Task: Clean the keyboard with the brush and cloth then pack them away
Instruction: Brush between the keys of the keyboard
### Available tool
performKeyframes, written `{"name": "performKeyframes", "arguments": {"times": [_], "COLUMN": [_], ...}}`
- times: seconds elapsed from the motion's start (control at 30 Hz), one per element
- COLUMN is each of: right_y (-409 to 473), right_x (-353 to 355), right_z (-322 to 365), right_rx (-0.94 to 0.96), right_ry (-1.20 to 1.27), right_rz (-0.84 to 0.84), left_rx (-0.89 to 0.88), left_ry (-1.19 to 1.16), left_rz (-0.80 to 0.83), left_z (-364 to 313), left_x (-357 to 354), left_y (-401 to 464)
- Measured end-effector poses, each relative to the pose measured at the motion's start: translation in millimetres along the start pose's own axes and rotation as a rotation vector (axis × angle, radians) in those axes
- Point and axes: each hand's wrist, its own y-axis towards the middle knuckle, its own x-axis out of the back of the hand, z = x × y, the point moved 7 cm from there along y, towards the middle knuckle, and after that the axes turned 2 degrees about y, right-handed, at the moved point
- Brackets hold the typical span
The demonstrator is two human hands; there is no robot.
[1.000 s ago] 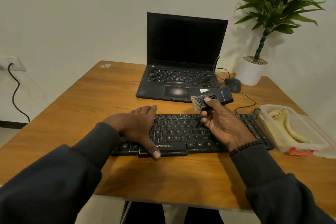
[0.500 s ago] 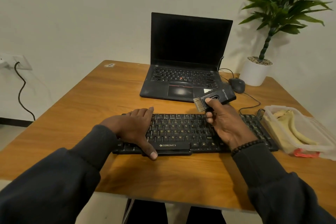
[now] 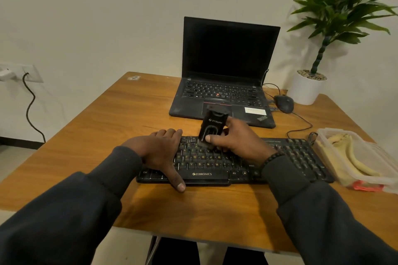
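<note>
The right hand (image 3: 237, 142) held a firm grip on the black plastic brush (image 3: 212, 126), upright, bristles on the Zebronics keyboard (image 3: 215, 175). The left hand (image 3: 159, 153) lay flat on its left keys. Far behind stood a laptop (image 3: 224, 92); right, a clear tub (image 3: 366, 163) held cream cloth (image 3: 349, 157) on the wood-grain worktop (image 3: 97, 135).

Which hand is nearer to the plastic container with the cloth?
Right. The right hand holds the brush mid-keyboard, closer to the container at the table's right; the left hand rests further left.
</note>
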Motion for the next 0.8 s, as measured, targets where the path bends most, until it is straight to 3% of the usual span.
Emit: {"name": "performKeyframes", "arguments": {"times": [0.07, 0.23, 0.43, 0.57, 0.73, 0.8], "right_y": [-1.9, -6.2, 5.6, 5.1, 4.9, 7.4], "right_x": [8.6, 34.4, -1.7, 8.8, 33.6, 34.7], "right_z": [-4.3, -12.4, 6.3, 1.3, 10.9, 15.5], "right_rx": [-0.033, -0.012, 0.068, 0.052, 0.101, 0.108], "right_ry": [0.090, -0.203, -0.178, -0.171, -0.400, -0.332], "right_rz": [-0.037, -0.038, 0.009, -0.004, 0.020, -0.002], "left_rx": [-0.001, -0.006, 0.014, 0.015, 0.010, 0.013], "left_ry": [-0.008, -0.017, -0.007, 0.012, 0.005, 0.000], "left_rz": [-0.003, -0.011, -0.003, 0.001, 0.007, 0.009], "left_z": [1.0, -1.2, -2.2, -2.3, -2.8, -3.0], "left_x": [-1.0, 0.1, 0.8, 1.1, 1.4, 1.7], "left_y": [-0.7, -1.0, -1.6, -1.9, -3.0, -3.2]}}
